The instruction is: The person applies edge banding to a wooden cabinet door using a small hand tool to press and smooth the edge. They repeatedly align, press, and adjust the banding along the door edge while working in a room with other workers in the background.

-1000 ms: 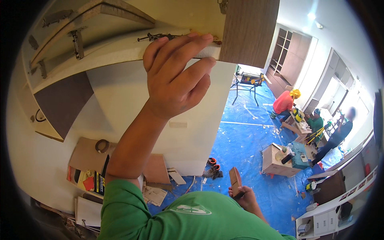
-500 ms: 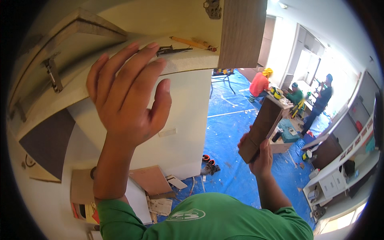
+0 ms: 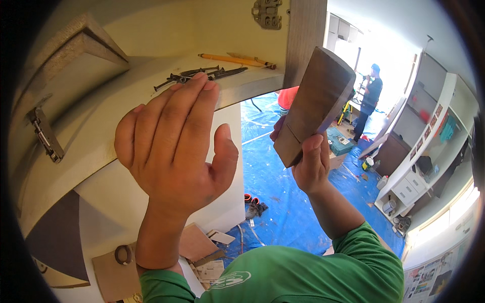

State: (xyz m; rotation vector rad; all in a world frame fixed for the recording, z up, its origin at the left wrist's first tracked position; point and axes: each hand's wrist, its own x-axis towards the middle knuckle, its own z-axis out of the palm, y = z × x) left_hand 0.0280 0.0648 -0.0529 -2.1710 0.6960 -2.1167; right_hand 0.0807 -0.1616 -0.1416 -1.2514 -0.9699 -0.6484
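Observation:
My left hand [image 3: 174, 146] is raised in front of the cabinet shelf [image 3: 113, 96], its fingers stretched out and holding nothing. Just beyond the fingertips lies a small heap of dark screws [image 3: 222, 73]. Behind the heap rests an orange pencil [image 3: 222, 59], with a thin brown stick beside it. My right hand [image 3: 312, 166] grips the lower end of a brown wood-grain piece [image 3: 318, 93], held tilted up and away from me. A thin line crosses this piece near my thumb; the fingers behind it are mostly hidden.
Metal hinges [image 3: 268, 14] are fixed in the cabinet, one more [image 3: 44, 134] at left. Blue sheeting [image 3: 283, 202] covers the floor, with shoes [image 3: 255, 207] on it. Loose boards [image 3: 197, 242] lie below. A person [image 3: 371, 101] stands far off near a teal case [image 3: 339, 141]. White shelving [image 3: 414, 187] lines the right.
My right hand has lifted the wood-grain piece up and closer to the cabinet. The view has shifted, so the screws show more fully beyond my left hand, which stays spread.

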